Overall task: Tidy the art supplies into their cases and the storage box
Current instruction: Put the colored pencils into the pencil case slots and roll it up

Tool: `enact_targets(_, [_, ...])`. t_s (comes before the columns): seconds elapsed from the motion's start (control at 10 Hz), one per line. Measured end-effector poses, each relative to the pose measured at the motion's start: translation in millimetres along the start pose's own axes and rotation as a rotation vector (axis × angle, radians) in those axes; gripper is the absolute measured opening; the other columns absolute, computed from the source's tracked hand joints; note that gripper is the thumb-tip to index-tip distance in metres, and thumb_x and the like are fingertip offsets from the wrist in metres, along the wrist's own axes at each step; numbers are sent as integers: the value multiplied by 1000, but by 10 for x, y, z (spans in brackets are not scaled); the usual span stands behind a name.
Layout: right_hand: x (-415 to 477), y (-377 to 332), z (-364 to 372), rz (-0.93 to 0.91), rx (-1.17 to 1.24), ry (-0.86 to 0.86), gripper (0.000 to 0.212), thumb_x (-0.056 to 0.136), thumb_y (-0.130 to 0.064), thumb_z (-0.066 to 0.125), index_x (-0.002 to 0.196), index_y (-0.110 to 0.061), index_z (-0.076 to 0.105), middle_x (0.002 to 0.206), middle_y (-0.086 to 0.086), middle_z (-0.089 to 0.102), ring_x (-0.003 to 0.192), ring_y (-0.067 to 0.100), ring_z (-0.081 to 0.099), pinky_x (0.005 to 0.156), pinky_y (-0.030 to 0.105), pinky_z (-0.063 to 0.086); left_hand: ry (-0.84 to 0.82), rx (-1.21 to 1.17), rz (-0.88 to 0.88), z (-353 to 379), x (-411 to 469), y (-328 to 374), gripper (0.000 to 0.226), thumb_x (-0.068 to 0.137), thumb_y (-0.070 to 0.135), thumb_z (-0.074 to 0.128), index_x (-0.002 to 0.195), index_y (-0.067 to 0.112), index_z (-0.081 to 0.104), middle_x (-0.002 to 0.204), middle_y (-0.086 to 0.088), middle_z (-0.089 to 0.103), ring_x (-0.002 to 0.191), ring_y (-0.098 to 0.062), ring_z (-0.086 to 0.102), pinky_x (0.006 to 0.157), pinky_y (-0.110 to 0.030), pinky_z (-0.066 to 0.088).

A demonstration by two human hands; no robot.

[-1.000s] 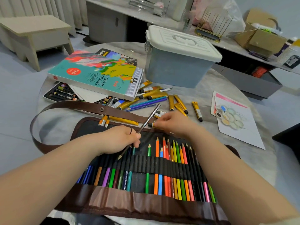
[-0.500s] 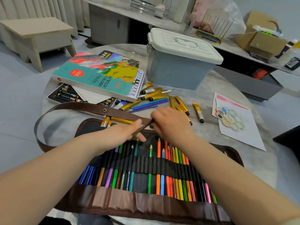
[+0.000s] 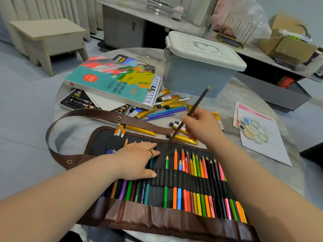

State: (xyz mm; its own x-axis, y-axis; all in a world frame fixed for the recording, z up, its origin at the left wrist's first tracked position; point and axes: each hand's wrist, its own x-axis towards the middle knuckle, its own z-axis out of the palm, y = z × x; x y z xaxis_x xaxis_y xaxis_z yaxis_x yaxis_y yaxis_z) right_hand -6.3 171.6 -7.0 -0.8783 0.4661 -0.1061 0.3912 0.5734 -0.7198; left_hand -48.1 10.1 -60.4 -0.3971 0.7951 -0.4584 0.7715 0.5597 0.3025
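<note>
An unrolled brown pencil wrap [image 3: 171, 222] lies at the table's near edge, its elastic loops full of coloured pencils [image 3: 195, 186]. My left hand [image 3: 138, 159] rests flat on the wrap's left half, fingers straight, covering some pencils. My right hand [image 3: 201, 126] grips a dark brown pencil [image 3: 197, 103] tilted steeply, its lower tip touching the wrap's black lining near empty loops. Gold paint tubes [image 3: 183, 137], blue and purple pencils [image 3: 164, 113] and brushes [image 3: 119, 131] lie loose beyond the wrap.
A lidded grey storage box [image 3: 201, 67] stands at the back. An acrylic colours box [image 3: 111, 82] lies over an open tin of oil pastels [image 3: 78, 100]. A paper sheet with a palette [image 3: 253, 130] is at the right. The wrap's strap [image 3: 97, 114] loops left.
My right hand took the brown pencil from my left and swung it upright, tip down onto the wrap. My left hand let go and flattened on the wrap.
</note>
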Motion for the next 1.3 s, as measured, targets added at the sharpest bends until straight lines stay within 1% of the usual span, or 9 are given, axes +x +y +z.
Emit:
enact_targets(0.1, [-47,8,54,196,-175,-316,25,95,-16,48,70,-13,44,58,2,51,44,11,48,40,17,42,-15,24,0,5,6,4,69,92,46,45,148,26,10,157,4,-3,145,-16,0,116,-34,4])
enact_targets(0.3, [27,42,137,260,-319,-347,29,95,-17,47,67,-11,43,59,3,50,46,12,46,43,19,40,-7,36,11,16,21,-2,71,91,48,45,148,25,8,158,2,-4,145,-16,0,117,-34,4])
enact_targets(0.5, [115,15,219,194,-582,-344,32,93,-24,49,64,-13,40,63,2,43,54,11,41,50,21,35,-3,30,15,28,34,-11,72,91,47,46,148,25,8,158,2,-4,145,-16,-1,117,-34,4])
enact_targets(0.6, [121,11,244,176,-654,-385,26,92,-29,50,81,-5,53,65,0,39,59,10,39,51,19,32,-2,28,19,24,36,-11,71,91,47,46,148,25,8,158,2,-4,145,-16,-1,117,-34,4])
enact_targets(0.7, [120,13,237,219,-675,-455,32,93,-31,50,70,-10,44,67,1,43,58,9,41,52,18,35,-4,26,21,22,41,-16,72,91,47,46,148,26,9,158,2,-4,145,-16,-1,117,-33,3])
enact_targets(0.8, [125,25,222,251,-647,-482,33,93,-32,51,67,-13,43,66,1,47,57,10,44,53,19,37,-3,22,22,23,48,-16,72,91,48,46,148,26,9,157,2,-4,145,-16,-1,117,-33,3])
enact_targets(1.1, [151,-45,234,245,-713,-633,33,92,-35,52,66,-15,45,66,-1,49,59,10,45,51,20,38,7,7,25,37,58,-26,73,90,47,48,148,26,10,157,3,-4,145,-15,-1,117,-33,4])
enact_targets(1.2, [168,-56,214,236,-730,-687,33,92,-34,50,65,-16,49,60,-2,46,54,9,41,50,20,33,6,8,28,37,57,-28,73,90,47,48,148,25,10,158,2,-4,145,-15,-2,117,-33,3])
enact_targets(1.3, [205,-32,186,305,-661,-743,33,92,-31,51,63,-16,52,44,-5,41,46,9,33,48,20,29,-2,8,27,30,56,-27,73,90,47,47,148,25,9,157,2,-4,145,-15,-3,117,-33,2])
